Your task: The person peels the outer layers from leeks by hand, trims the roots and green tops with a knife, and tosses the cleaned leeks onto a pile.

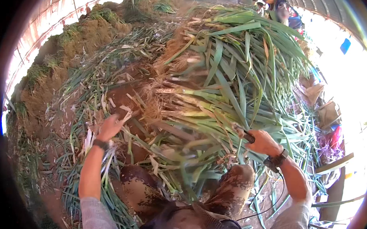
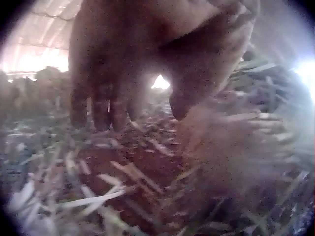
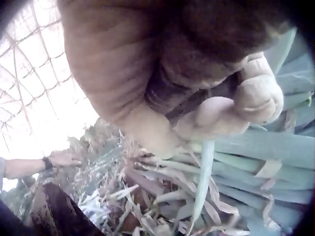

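Note:
My left hand (image 1: 110, 128) reaches out over the litter of cut leaves at the left. In the left wrist view its fingers (image 2: 101, 105) hang straight down, thumb apart, and nothing shows between them. A pale leaf scrap (image 1: 127, 113) overlaps the fingertips in the head view. My right hand (image 1: 264, 142) grips a short tool by its dark handle (image 1: 249, 137); its working end is blurred. Below the right fist (image 3: 258, 98) a green leaf (image 3: 204, 182) hangs down. Beside both hands lies a big heap of leeks (image 1: 216, 101), roots to the left, long leaves to the right.
Trimmed leaves and scraps (image 1: 87, 87) cover the ground on the left, with a rooty brown pile (image 1: 73, 42) behind. My knees (image 1: 235, 183) are at the front edge of the heap. A cable (image 1: 275, 204) runs from the right wrist. Another person (image 1: 286, 13) is at the far right.

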